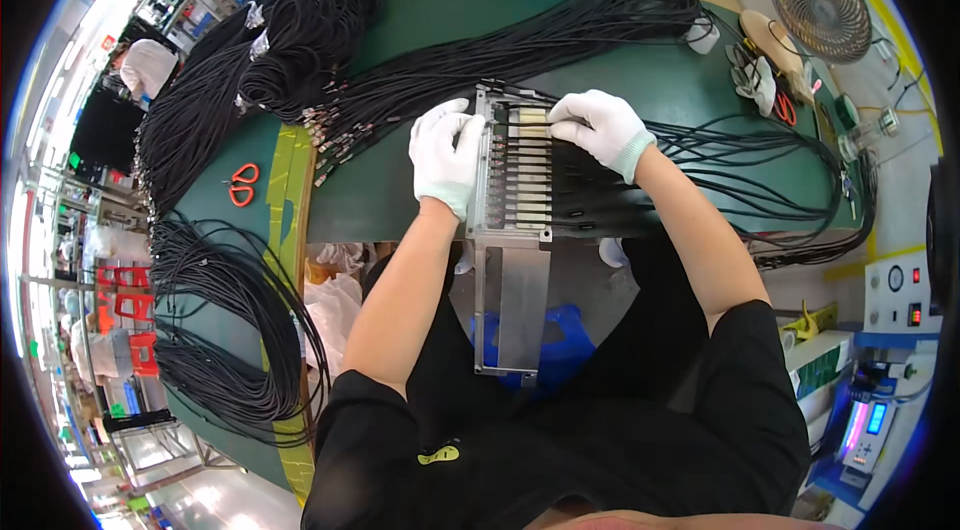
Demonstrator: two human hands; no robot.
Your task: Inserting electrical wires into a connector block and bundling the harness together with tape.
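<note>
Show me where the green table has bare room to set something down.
One bare patch of the green table lies between the yellow tape and the left hand. Another lies between the long cable bundle and the right hand. It is crowded at the upper left, under the heaped black cables, and right of the metal fixture, where looped cables spread.

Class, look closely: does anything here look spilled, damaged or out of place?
Nothing looks spilled or damaged, but a few loops of the lower-left black cable bundle stray over the edge of the green table, which looks untidy.
</note>
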